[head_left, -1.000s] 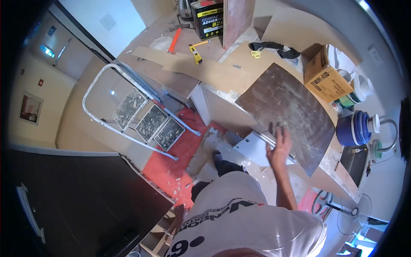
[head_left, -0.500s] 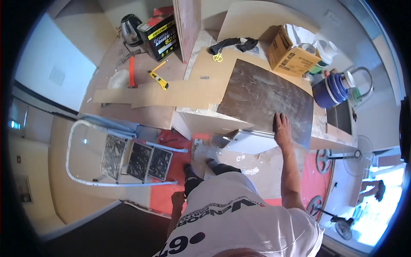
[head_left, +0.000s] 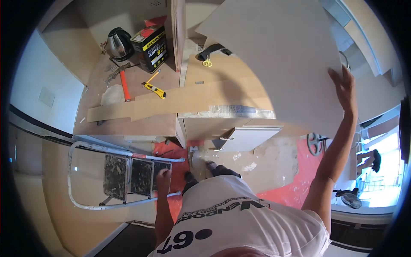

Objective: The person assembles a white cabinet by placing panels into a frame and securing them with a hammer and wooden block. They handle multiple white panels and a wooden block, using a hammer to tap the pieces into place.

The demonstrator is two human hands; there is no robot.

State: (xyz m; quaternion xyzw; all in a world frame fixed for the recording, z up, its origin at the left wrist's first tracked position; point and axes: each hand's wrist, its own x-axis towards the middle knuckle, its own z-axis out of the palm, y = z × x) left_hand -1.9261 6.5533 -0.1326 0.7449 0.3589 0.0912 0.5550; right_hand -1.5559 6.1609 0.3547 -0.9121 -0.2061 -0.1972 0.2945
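Observation:
My right hand (head_left: 343,88) grips the right edge of a large thin laminate sheet (head_left: 282,55). It stands raised and tilted above the counter, its plain pale side showing, and hides most of the counter's right part. My left hand (head_left: 163,176) hangs low in front of the step ladder (head_left: 116,175), fingers curled in, with nothing visible in it. Left of the sheet, yellow-handled scissors (head_left: 207,63) lie by a dark cloth (head_left: 214,50) on a tan board (head_left: 205,79).
On the left worktop are a hammer (head_left: 124,85), a yellow utility knife (head_left: 154,90), a pencil (head_left: 153,77), an adhesive can (head_left: 150,49) and a kettle (head_left: 120,44). A narrow board strip (head_left: 150,105) lies across it. Below the counter a white cabinet door (head_left: 252,138) stands out.
The dark sheet that lay under my flat right hand is now lifted and turned, pale side showing. My right hand has moved up and right; my left hand has moved left and up.

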